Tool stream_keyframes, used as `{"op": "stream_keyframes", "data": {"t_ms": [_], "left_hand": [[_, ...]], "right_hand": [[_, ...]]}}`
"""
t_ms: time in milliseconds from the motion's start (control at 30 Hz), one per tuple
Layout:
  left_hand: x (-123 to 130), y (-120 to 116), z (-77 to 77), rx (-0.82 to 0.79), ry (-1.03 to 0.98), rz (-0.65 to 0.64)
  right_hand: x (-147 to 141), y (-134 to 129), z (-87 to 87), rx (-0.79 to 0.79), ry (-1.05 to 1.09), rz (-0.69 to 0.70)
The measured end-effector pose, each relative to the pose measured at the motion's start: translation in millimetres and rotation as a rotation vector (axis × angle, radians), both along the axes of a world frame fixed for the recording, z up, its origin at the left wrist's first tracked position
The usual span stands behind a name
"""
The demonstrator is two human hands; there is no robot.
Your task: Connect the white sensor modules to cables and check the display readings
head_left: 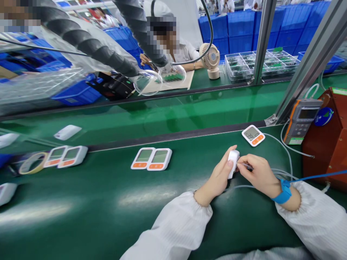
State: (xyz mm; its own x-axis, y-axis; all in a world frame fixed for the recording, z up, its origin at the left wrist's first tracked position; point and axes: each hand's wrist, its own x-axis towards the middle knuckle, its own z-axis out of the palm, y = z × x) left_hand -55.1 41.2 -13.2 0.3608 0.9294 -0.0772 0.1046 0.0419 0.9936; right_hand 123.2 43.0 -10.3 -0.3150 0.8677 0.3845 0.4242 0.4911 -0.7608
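My left hand (217, 178) holds a small white device (232, 161) upright on its edge above the green mat. My right hand (258, 174) pinches a thin grey probe or plug (245, 166) against the device's right side; a pale cable runs from it to the right. A blue wrist strap (283, 192) with a blue cord sits on my right wrist. Two white devices with orange bars (151, 159) lie side by side on the mat to the left. Another such device (253, 135), its display lit, lies just beyond my hands.
A handheld meter (301, 121) leans against a brown box (330, 137) at the right. Two more devices (66, 156) and a tape roll (33, 163) lie at the left. A green conveyor belt (162, 112) runs behind. Across it sits a person beside a small fan (211, 59) and trays (260, 65).
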Motion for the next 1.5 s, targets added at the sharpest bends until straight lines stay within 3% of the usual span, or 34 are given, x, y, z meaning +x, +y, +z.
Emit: {"op": "stream_keyframes", "data": {"t_ms": [533,700,900,1100,1300,1500], "left_hand": [[4,-2,2.6,0.111,0.085,0.023],[4,-1,-4.0,-0.030,-0.075,0.043],[5,6,-12.9,-0.302,-0.435,0.221],[6,9,-11.4,-0.275,-0.365,0.232],[7,2,-10.9,-0.281,-0.390,-0.011],[7,1,-11.2,-0.240,-0.390,-0.005]], "right_hand": [[0,-4,0.3,0.030,-0.040,-0.052],[0,1,0.3,0.027,-0.073,-0.048],[2,2,0.5,0.221,-0.107,-0.074],[1,-4,-4.0,-0.064,-0.190,0.031],[5,5,-8.6,-0.108,-0.092,-0.116],[7,6,-12.4,-0.256,-0.017,-0.007]]}}
